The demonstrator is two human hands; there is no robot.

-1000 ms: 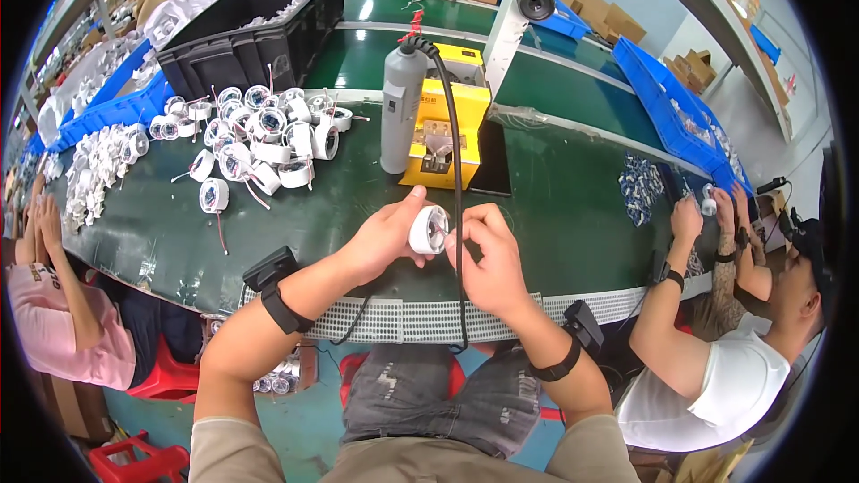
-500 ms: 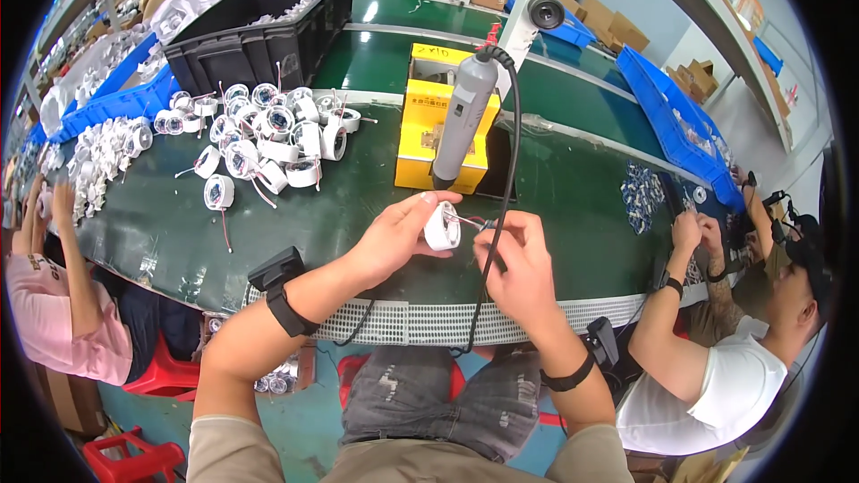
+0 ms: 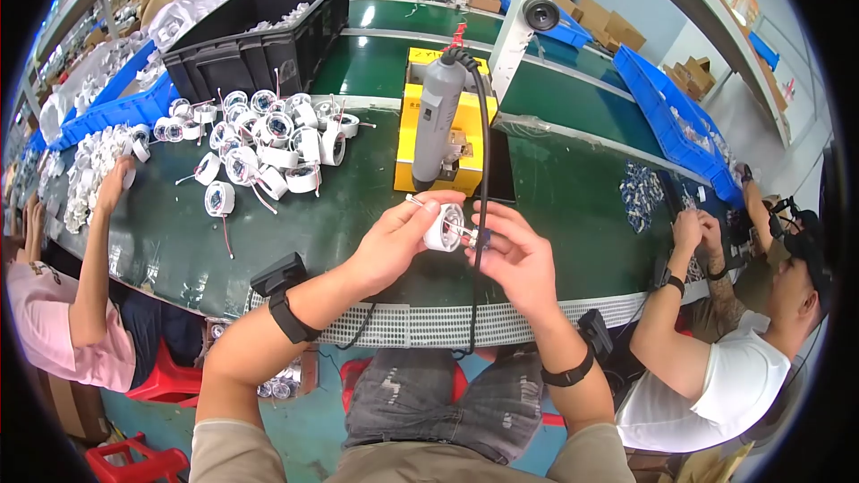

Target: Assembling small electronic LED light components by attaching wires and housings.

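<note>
My left hand (image 3: 391, 248) grips a white round plastic housing (image 3: 438, 234) with its open side turned right. A short white wire end (image 3: 413, 201) sticks out past my left fingers. Close on the right, my right hand (image 3: 519, 261) pinches a small blue circuit board (image 3: 484, 239), and thin wires run from it into the housing. A grey electric screwdriver (image 3: 438, 121) hangs nose down just beyond my hands, its black cable (image 3: 484, 152) dropping in front of my right fingers. Behind the screwdriver stands a yellow box (image 3: 467, 175).
Several white housings with wires (image 3: 277, 148) lie heaped at left, beside small white parts (image 3: 89, 165) and a black crate (image 3: 242, 58). Blue boards (image 3: 642, 199) lie at right below a blue tray (image 3: 671, 121). Co-workers in a pink shirt (image 3: 67, 331) and white shirt (image 3: 716, 394) flank me.
My right hand has brought the circuit board closer to the housing. A wire end now shows at the housing's left. The screwdriver has swung left, and the left co-worker's hand has reached to the white parts.
</note>
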